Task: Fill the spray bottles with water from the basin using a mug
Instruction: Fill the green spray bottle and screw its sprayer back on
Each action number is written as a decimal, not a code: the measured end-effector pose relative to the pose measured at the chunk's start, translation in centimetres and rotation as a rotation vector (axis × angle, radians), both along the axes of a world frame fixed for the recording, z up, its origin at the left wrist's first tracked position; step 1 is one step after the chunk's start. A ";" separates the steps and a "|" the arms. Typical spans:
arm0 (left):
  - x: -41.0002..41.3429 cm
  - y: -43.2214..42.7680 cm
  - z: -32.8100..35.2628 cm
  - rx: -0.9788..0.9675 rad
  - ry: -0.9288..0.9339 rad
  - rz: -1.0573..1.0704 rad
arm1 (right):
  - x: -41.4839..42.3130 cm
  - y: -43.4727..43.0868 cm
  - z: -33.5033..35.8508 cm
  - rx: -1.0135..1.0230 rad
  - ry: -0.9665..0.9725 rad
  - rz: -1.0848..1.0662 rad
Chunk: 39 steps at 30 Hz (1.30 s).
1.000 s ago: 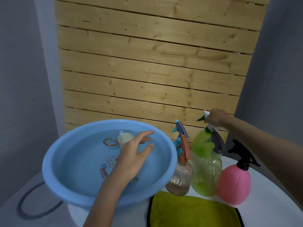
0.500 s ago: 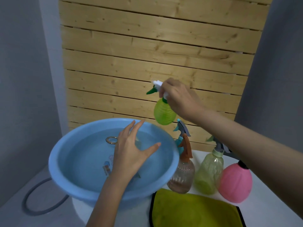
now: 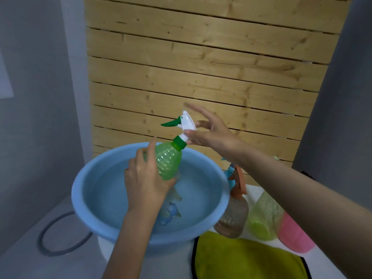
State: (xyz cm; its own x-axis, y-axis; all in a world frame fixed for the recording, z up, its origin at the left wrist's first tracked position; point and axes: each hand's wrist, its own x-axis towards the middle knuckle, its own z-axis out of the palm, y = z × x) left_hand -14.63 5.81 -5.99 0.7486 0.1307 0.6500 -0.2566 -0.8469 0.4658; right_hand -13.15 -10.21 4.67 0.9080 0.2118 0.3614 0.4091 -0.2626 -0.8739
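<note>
Over the blue water-filled basin (image 3: 80, 198) I hold a small green spray bottle (image 3: 169, 164), tilted with its head up and to the right. My left hand (image 3: 145, 178) grips its ribbed body from the left. My right hand (image 3: 211, 133) pinches the white spray head at the neck between thumb and fingers, the other fingers spread. The mug is hidden behind my left hand and the bottle.
On the white table (image 3: 253, 190) right of the basin stand a brown spray bottle (image 3: 233, 216), a yellow-green bottle (image 3: 263, 216) and a pink bottle (image 3: 291, 236). A yellow cloth (image 3: 241, 258) lies in front. A grey hose loop (image 3: 43, 236) lies on the floor at left.
My right hand lifted the green bottle from behind the others and carried it left over the basin. My left hand rose from above the water and took hold of its body.
</note>
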 end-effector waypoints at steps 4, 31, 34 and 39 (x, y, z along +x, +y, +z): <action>0.4 1.2 -0.1 0.084 0.104 -0.077 | 0.9 -1.6 -1.2 -0.151 0.130 -0.027; -1.9 0.0 2.0 0.294 0.029 -0.166 | -4.1 -5.8 -1.8 -0.364 0.500 -0.283; -2.0 -0.1 2.6 0.369 -0.071 -0.147 | -5.2 -7.0 -1.4 -0.309 0.547 -0.237; -2.6 0.0 2.9 0.413 -0.115 -0.154 | -6.8 -8.0 -1.1 0.123 0.742 -0.167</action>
